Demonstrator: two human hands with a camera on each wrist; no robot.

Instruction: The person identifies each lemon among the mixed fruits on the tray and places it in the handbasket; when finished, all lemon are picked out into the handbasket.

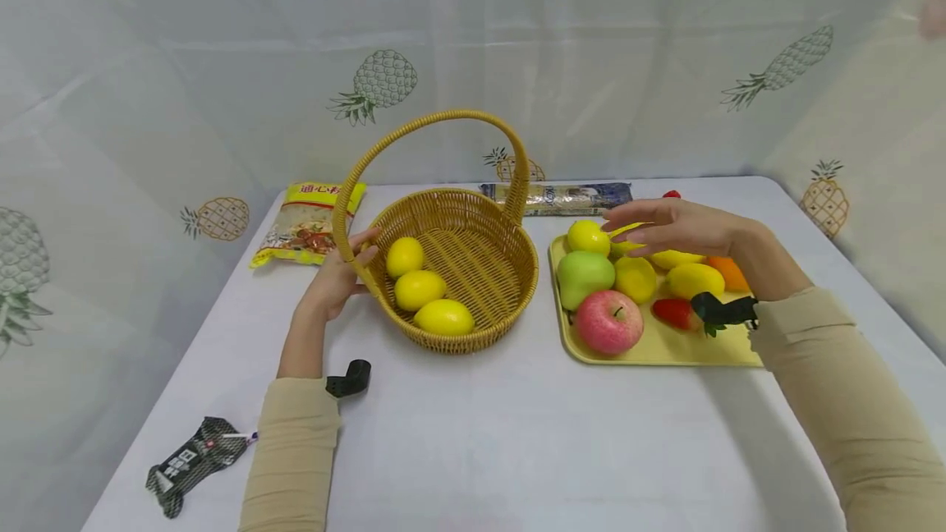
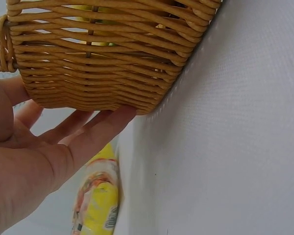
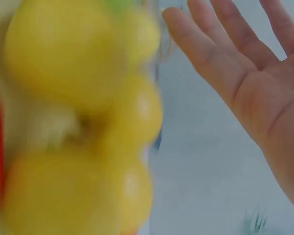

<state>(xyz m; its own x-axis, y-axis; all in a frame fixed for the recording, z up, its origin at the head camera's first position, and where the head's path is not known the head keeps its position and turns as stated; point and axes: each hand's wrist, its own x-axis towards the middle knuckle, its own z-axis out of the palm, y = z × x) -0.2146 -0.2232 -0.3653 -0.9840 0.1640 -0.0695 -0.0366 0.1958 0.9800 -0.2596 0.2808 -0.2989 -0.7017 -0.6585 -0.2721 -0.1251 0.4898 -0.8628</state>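
A brown wicker basket with a tall arched handle stands mid-table. Inside, along its left side, lie three lemons. My left hand is at the basket's left side by the foot of the handle. In the left wrist view, its extended fingers rest against the outside of the woven wall. Over the back of a yellow tray my right hand hovers with nothing in it, fingers loosely extended. Beneath and beside it are several lemons; the right wrist view shows yellow fruit blurred close by.
The tray also bears a green pear-like fruit, a pink apple, a strawberry and an orange fruit. Behind stand a yellow food packet and a long dark package. A black netted item lies front left.
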